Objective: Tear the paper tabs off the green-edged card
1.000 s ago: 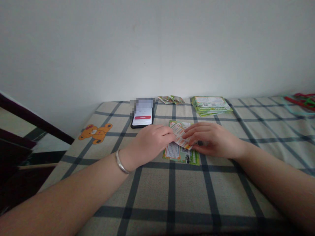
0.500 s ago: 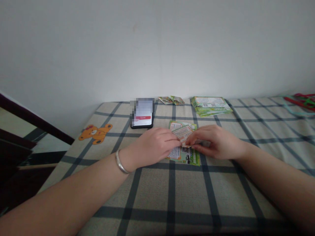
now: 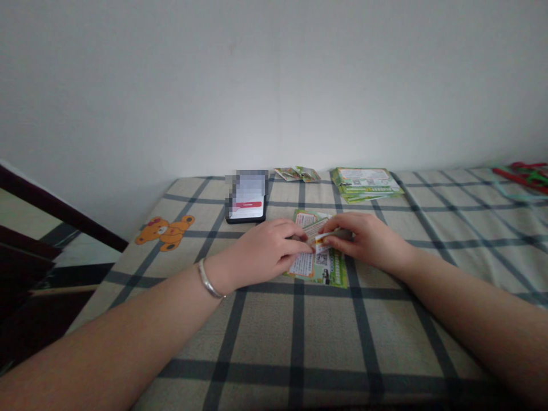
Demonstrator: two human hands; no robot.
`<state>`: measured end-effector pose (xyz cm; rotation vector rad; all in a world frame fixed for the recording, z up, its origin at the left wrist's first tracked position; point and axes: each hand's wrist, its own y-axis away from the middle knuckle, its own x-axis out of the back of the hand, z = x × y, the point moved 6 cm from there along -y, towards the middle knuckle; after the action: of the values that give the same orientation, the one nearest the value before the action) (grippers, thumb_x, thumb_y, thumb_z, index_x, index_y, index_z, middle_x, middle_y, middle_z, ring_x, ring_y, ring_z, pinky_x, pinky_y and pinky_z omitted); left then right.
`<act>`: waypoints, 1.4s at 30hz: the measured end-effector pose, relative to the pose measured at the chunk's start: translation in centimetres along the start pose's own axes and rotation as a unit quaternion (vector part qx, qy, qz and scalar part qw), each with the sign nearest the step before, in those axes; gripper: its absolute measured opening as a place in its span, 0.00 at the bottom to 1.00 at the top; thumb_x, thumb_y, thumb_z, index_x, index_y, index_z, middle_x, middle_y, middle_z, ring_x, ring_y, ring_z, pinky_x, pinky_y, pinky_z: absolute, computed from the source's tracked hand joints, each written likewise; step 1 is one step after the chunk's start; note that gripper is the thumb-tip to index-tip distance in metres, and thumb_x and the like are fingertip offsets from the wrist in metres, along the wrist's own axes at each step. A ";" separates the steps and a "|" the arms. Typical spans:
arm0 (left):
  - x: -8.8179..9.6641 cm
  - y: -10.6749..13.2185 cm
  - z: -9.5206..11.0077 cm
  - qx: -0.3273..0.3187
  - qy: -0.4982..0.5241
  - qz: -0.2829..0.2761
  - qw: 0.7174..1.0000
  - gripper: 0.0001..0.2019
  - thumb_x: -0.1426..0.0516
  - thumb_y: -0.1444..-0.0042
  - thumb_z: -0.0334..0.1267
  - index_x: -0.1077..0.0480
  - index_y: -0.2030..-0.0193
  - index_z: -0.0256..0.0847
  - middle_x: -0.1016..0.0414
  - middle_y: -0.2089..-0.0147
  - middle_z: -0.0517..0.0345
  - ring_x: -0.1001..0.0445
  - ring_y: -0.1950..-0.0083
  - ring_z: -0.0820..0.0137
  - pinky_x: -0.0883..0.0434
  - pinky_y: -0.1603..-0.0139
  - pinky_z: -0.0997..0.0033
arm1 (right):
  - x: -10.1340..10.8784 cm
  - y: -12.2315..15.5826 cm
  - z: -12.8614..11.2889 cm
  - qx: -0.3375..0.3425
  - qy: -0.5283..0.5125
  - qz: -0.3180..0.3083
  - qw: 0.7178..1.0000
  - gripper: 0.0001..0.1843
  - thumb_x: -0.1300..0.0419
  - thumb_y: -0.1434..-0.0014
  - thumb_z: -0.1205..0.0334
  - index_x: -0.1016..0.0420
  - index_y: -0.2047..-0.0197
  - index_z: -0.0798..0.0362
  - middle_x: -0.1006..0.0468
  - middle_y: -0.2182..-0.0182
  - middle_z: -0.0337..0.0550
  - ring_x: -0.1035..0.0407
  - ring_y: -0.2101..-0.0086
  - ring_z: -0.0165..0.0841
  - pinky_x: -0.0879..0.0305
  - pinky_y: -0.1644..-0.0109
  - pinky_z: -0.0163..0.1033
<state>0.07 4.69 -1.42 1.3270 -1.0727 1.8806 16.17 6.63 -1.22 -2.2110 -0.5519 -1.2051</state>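
A green-edged printed leaflet [image 3: 319, 267] lies flat on the checked cloth [image 3: 265, 319] in front of me. Above it both hands pinch a small folded paper [image 3: 322, 234], which shows edge-on between the fingertips. My left hand [image 3: 265, 251], with a silver bangle at its wrist, grips the paper's left end, fingers closed. My right hand [image 3: 363, 240] holds the right end with its fingers pressed together. The paper hides part of the leaflet's upper half.
A black phone [image 3: 248, 197] with a lit screen lies behind my left hand. Two small folded papers [image 3: 297, 173] and a stack of leaflets [image 3: 366, 182] sit by the wall. An orange bear print [image 3: 165, 232] marks the cloth at left. Red and green cords [image 3: 524, 174] lie far right.
The paper in my fingers has been folded from a flat open sheet into a narrow edge-on strip. Both hands have drawn closer together over the leaflet.
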 end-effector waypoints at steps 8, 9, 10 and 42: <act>0.1 -0.1 -0.4 0.025 0.026 0.023 0.999 0.12 0.47 0.41 0.27 0.26 0.53 0.38 0.25 0.51 0.53 0.29 0.48 0.66 0.31 0.42 0.61 | -0.7 -0.8 0.3 0.025 0.055 0.024 0.998 0.09 0.44 0.38 0.59 0.26 0.58 0.53 0.22 0.56 0.48 0.29 0.54 0.39 0.34 0.48 0.46; 0.1 -0.1 -0.4 0.032 0.025 0.026 0.999 0.12 0.47 0.41 0.27 0.27 0.53 0.37 0.25 0.51 0.53 0.29 0.48 0.67 0.31 0.41 0.61 | -0.8 -0.9 0.3 0.029 0.057 0.023 0.998 0.09 0.44 0.38 0.58 0.26 0.58 0.53 0.22 0.56 0.48 0.29 0.54 0.39 0.34 0.48 0.46; 0.0 -0.1 -0.5 0.040 0.021 0.031 0.998 0.12 0.47 0.42 0.27 0.28 0.52 0.36 0.26 0.49 0.52 0.29 0.46 0.66 0.32 0.40 0.61 | -0.8 -1.0 0.3 0.035 0.060 0.022 0.997 0.09 0.43 0.38 0.58 0.26 0.59 0.53 0.22 0.56 0.48 0.29 0.54 0.39 0.34 0.48 0.47; 0.8 0.2 -1.3 0.199 0.192 0.158 0.948 0.12 0.39 0.45 0.32 0.30 0.53 0.40 0.23 0.57 0.58 0.23 0.58 0.72 0.27 0.49 0.66 | 0.4 -1.0 -2.0 0.064 -0.062 0.124 0.988 0.04 0.37 0.44 0.69 0.28 0.68 0.51 0.26 0.68 0.40 0.33 0.65 0.32 0.35 0.59 0.39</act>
<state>-0.98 5.69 -0.99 0.9559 -0.7576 2.5703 14.53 6.11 0.33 -2.1783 -0.3772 -0.8857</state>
